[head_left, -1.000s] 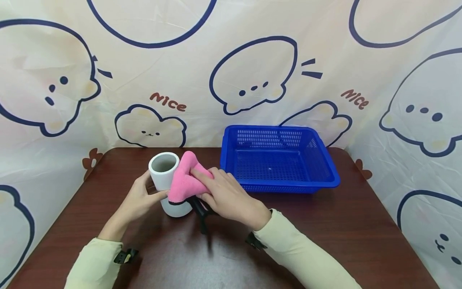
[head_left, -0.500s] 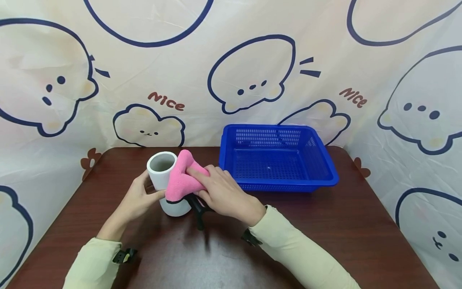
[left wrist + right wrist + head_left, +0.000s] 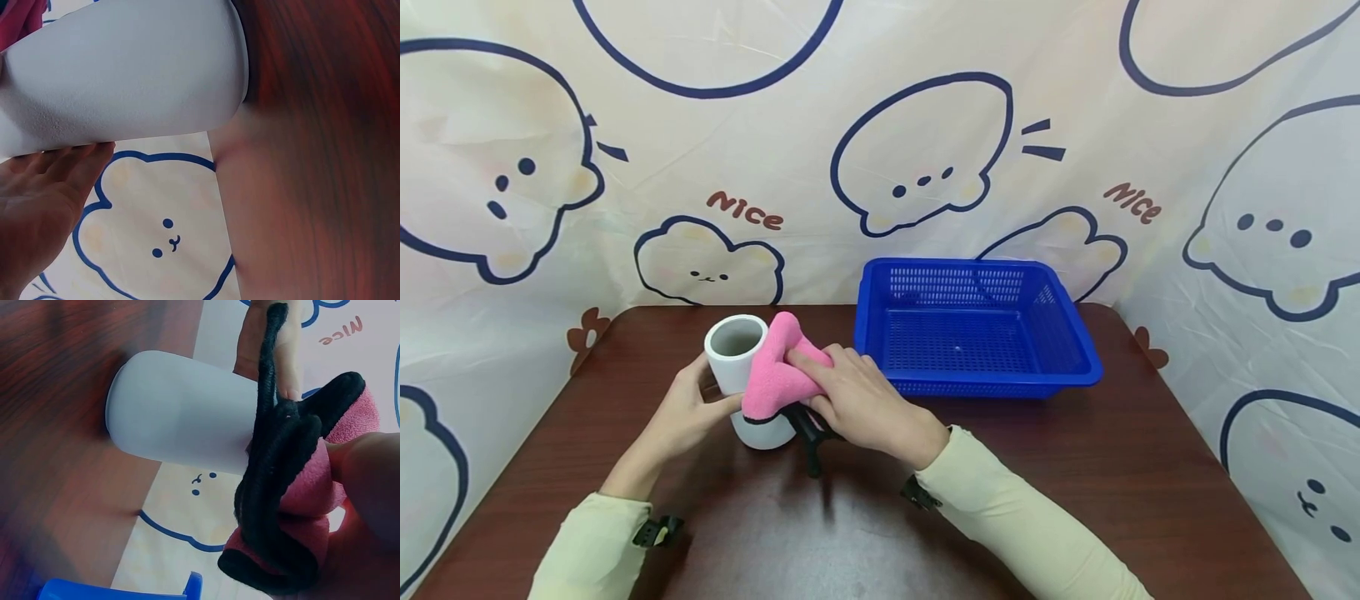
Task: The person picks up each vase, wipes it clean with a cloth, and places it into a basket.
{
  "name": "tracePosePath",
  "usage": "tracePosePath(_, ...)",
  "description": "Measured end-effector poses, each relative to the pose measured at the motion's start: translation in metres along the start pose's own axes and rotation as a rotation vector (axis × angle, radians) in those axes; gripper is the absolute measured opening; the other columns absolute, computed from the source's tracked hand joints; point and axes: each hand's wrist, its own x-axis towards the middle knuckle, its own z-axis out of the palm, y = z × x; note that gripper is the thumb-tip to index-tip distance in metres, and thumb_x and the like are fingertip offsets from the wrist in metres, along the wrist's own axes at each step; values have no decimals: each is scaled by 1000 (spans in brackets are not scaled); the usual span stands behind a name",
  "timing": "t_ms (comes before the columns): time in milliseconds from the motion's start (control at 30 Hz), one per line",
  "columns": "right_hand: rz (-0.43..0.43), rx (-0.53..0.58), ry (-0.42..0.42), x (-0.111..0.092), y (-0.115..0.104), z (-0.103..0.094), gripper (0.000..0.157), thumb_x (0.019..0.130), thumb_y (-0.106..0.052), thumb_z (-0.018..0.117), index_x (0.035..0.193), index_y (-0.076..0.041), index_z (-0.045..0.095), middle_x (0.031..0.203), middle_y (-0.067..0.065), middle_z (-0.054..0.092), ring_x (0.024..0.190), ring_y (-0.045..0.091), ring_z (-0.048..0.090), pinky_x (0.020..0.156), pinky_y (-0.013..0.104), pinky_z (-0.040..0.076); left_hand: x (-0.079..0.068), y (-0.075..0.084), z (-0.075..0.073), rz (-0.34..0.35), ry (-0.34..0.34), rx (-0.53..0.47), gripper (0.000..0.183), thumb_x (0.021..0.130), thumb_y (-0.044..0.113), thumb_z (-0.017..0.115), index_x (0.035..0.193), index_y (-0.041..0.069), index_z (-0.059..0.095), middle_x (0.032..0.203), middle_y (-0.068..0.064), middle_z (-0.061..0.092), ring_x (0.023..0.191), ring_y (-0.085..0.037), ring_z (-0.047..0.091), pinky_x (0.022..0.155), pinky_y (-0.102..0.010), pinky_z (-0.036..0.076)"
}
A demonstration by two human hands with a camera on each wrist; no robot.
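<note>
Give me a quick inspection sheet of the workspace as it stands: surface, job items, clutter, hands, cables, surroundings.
Surface: dark brown wooden table, bare in front.
Job's things: white cup, tilted off its base; pink cloth with black edging and a black cord, pressed on the cup's side.
Clutter: blue basket, nothing seen inside.
Hands: left hand grips the cup; right hand holds the cloth against it.
Cables: nothing seen.
Surroundings: cartoon-print curtain behind and at both sides.
</note>
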Motion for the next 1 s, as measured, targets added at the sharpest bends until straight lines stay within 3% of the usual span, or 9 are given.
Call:
tracePosePath(267,-18,-9,18,0,0,3,52,102,-28,59,152,-33,43,109,5,60,97,18,53,82,30,43,-1,1,0,-2,2,7,67,90,19,78,146,6,44,131,-16,61,106,6,55,87,-11,49)
tracePosePath(1000,33,46,-28,-4,2,13,56,102,-29,60,154,-34,39,116,4,59,101,17,51,85,31,43,-1,-2,0,18,-6,-42,66,88,15,79,144,5,45,129,-15,61,104,5,59,87,-14,52)
